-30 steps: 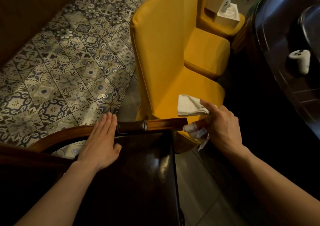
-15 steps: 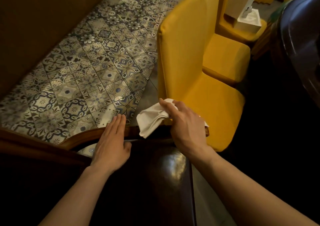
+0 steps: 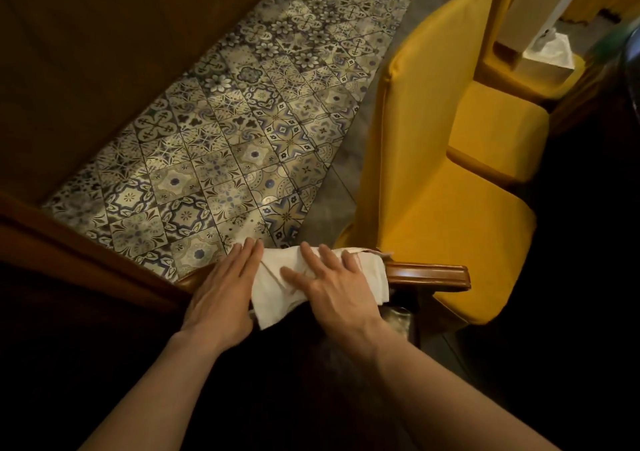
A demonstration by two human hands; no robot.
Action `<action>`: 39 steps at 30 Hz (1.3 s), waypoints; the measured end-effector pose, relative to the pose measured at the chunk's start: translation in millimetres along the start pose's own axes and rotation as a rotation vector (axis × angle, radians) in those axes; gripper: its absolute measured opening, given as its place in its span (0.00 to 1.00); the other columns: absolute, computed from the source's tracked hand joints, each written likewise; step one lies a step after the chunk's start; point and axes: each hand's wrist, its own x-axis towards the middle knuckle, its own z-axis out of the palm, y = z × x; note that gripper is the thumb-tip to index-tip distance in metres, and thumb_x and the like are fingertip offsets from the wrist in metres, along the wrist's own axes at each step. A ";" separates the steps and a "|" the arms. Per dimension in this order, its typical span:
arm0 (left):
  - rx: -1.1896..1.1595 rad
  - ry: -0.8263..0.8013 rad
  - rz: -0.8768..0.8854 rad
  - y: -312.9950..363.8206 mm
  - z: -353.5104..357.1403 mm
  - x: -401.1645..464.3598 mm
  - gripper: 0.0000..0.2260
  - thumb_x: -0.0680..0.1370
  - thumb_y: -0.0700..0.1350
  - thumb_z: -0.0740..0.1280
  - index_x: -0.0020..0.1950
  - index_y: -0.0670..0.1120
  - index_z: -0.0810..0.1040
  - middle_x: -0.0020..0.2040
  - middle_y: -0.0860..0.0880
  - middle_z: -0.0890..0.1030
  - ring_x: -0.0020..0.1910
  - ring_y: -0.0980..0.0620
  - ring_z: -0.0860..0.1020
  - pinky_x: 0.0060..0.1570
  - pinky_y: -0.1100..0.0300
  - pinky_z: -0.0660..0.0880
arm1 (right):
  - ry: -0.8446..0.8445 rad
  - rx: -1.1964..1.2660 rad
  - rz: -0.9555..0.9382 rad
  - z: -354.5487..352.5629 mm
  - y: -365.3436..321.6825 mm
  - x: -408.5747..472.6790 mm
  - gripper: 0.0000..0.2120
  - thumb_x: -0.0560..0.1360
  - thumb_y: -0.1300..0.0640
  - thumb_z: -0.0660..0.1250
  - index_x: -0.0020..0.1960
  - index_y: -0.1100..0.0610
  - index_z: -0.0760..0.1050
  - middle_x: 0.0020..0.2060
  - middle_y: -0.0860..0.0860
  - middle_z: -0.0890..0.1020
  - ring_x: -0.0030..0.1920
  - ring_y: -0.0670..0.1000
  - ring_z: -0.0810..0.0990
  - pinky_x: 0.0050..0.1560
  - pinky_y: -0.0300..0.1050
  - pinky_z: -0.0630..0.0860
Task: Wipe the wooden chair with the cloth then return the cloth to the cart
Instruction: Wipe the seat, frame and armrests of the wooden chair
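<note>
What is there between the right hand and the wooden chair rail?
The white cloth: the right hand presses it flat onto the wooden rail, seen in the head view.

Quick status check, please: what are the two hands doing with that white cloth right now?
Right hand flat, pressing cloth onto wooden chair rail. Left hand flat beside it. Nothing in the way. Cart not visible.

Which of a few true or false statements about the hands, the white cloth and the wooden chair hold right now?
1. The right hand presses the white cloth flat on the wooden chair's top rail. True.
2. The left hand holds the cloth bunched in a fist. False: it lies flat, fingers straight, beside the cloth.
3. The cloth drapes over the rail. True.
4. The nearest yellow upholstered chair has a box on its seat. False: its seat is bare; the white box sits on a farther chair.
</note>
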 end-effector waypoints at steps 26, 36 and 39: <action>-0.321 0.215 0.329 123.4 -82.2 -8.4 0.33 0.73 0.69 0.60 0.76 0.57 0.64 0.76 0.61 0.64 0.75 0.61 0.58 0.73 0.60 0.56 | 0.121 0.108 0.293 -105.6 46.5 -72.6 0.11 0.78 0.58 0.62 0.58 0.56 0.65 0.51 0.55 0.81 0.50 0.61 0.82 0.45 0.53 0.72; 0.014 0.182 0.353 176.6 -152.1 -46.8 0.26 0.72 0.51 0.70 0.69 0.59 0.68 0.62 0.54 0.80 0.61 0.46 0.78 0.57 0.49 0.75 | 0.144 0.282 0.256 -189.9 44.2 -120.6 0.22 0.76 0.50 0.68 0.61 0.59 0.62 0.48 0.59 0.83 0.48 0.65 0.81 0.38 0.52 0.68; -0.005 0.259 0.311 191.2 -177.6 -60.3 0.17 0.74 0.47 0.70 0.60 0.60 0.74 0.54 0.55 0.84 0.55 0.48 0.81 0.50 0.51 0.75 | 0.167 0.380 0.262 -209.0 41.7 -138.9 0.22 0.75 0.51 0.69 0.62 0.58 0.63 0.49 0.60 0.82 0.48 0.64 0.80 0.39 0.53 0.71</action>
